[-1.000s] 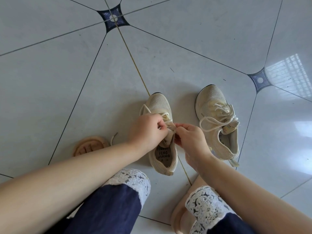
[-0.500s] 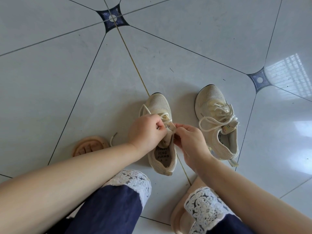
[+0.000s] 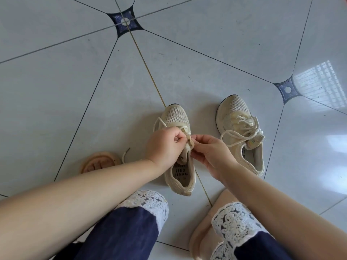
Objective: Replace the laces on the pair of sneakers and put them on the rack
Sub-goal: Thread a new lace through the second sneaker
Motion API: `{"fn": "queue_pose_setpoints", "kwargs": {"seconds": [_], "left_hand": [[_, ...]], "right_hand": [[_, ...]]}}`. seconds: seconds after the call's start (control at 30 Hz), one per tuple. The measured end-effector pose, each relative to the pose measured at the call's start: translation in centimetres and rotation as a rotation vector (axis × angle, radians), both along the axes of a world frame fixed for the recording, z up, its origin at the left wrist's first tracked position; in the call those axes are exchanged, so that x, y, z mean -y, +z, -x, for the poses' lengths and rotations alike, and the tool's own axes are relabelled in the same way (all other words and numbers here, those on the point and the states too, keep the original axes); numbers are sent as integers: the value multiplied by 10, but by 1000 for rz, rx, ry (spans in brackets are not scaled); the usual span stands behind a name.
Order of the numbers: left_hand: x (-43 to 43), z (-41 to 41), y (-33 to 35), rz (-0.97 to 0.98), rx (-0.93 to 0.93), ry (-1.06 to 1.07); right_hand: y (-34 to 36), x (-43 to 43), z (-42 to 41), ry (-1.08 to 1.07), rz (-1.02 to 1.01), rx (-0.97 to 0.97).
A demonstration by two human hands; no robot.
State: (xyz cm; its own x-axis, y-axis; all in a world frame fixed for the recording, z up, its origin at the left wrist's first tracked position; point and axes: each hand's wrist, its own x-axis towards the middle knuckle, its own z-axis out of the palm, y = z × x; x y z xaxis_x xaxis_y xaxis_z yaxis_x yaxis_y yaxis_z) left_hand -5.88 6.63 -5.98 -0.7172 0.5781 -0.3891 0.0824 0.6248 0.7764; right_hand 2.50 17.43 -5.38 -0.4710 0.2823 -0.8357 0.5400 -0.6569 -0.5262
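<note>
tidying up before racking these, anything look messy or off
On the right-hand sneaker, the lace sprawls loose over the side. A stray lace end lies on the floor beside the left forearm. Nothing looks damaged.

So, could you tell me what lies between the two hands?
In the head view, the tongue of the nearer sneaker stands between the left hand and the right hand, which pinches it; the left pinches the lace.

Both hands, left (image 3: 165, 145) and right (image 3: 210, 154), pinched the lace (image 3: 185, 128) over the near sneaker (image 3: 178, 151); the laced sneaker (image 3: 242, 132) stood just right of it on the tiled floor (image 3: 56, 91).
</note>
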Motion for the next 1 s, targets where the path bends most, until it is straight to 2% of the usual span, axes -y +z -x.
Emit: {"fn": "queue_pose_setpoints", "kwargs": {"seconds": [0.1, 0.17, 0.3, 0.37, 0.43, 0.53, 0.63, 0.7, 0.77, 0.93, 1.0], "left_hand": [[1, 2, 0, -16, 52, -3], [6, 3, 0, -11, 43, -26], [10, 6, 9, -88, -130, -86], [5, 8, 11, -48, -243, -223], [1, 10, 9, 61, -250, -331], [0, 9, 2, 78, -265, -317], [-1, 8, -1, 78, -291, -299], [-1, 9, -2, 85, -288, -305], [1, 10, -3, 86, -296, -317], [4, 11, -2, 82, -314, -342], [5, 11, -2, 92, -308, -349]], "right_hand": [[0, 1, 2, 28, -1, 7], [0, 3, 4, 97, -78, 29], [0, 5, 7, 195, -305, 56], [0, 5, 7, 249, -405, 66], [1, 4, 6, 251, -411, 54], [5, -2, 5, 177, -322, 10], [6, -6, 6, 205, -428, 46], [8, -12, 6, 112, -486, 81], [13, -25, 7, -84, -468, 76], [44, -81, 15, -566, -502, -80], [51, -95, 17, -661, -513, -131]]}}
